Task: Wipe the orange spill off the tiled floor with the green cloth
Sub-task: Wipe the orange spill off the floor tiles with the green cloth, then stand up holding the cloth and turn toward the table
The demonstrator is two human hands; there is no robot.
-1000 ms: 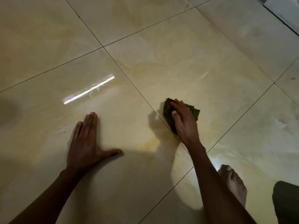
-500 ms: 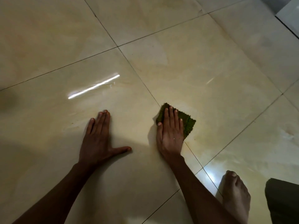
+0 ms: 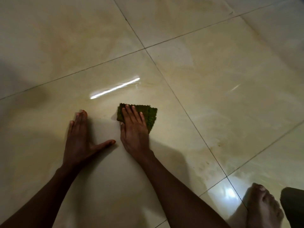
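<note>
My right hand [image 3: 134, 129] lies flat on the folded green cloth [image 3: 150, 115] and presses it onto the glossy cream tiled floor [image 3: 213, 71]. The cloth sticks out past my fingertips and to the right of my hand. My left hand [image 3: 79, 139] rests palm down on the same tile just to the left, fingers together and thumb spread toward the right hand. A faint orange-brown smear [image 3: 215, 148] shows along the grout line to the right of the cloth. Wet streaks shine around the cloth.
My bare foot [image 3: 261, 206] stands at the lower right beside a dark object [image 3: 294, 206] at the frame edge. Dark grout lines [image 3: 144, 48] cross the floor. A bright light reflection [image 3: 115, 88] lies just beyond my hands.
My right hand has slid the green cloth leftward across the grout line onto the tile where my left hand rests. The two hands are now close together. The left hand stays planted.
</note>
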